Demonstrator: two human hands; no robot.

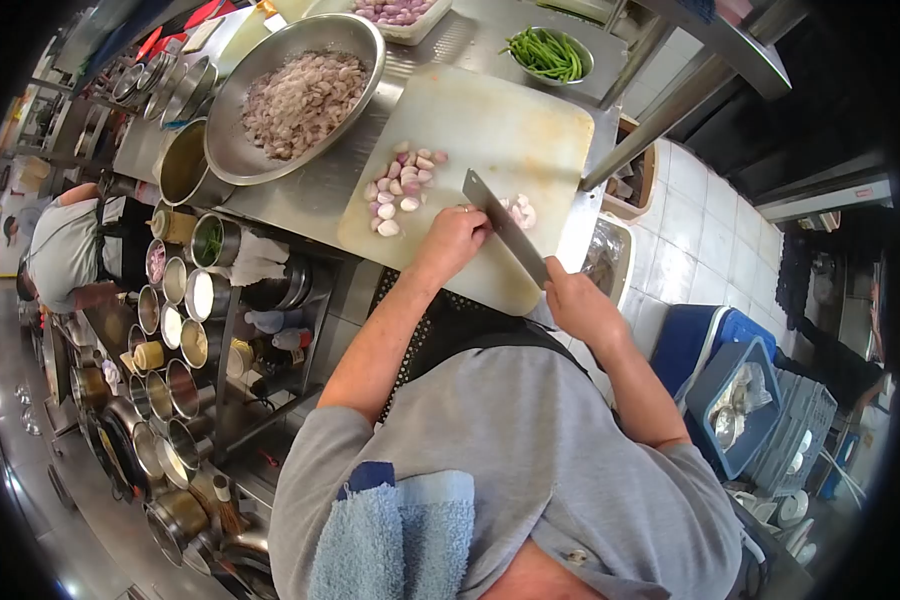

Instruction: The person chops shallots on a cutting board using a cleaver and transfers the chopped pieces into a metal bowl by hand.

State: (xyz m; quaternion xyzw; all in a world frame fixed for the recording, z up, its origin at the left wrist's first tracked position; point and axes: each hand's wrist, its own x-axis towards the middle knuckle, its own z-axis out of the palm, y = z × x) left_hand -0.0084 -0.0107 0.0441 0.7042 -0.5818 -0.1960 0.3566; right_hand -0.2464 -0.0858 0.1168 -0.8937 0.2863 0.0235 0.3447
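My right hand (582,302) is closed around the handle of a cleaver (507,226), whose broad blade slants across a white cutting board (490,115). Just left of the blade, my left hand (451,240) rests on the board with its fingers curled in; whatever they pinch is hidden. Peeled whole shallots (402,184) lie in a loose group beyond my left hand. On the blade's right side sits a small pile of cut shallot slices (520,211).
A large metal bowl (232,95) of sliced shallots (305,105) stands left of the board. Behind are a tub of shallots (395,12) and a bowl of green chillies (547,54). A metal post (650,115) rises at right. Another person (80,250) stands far left.
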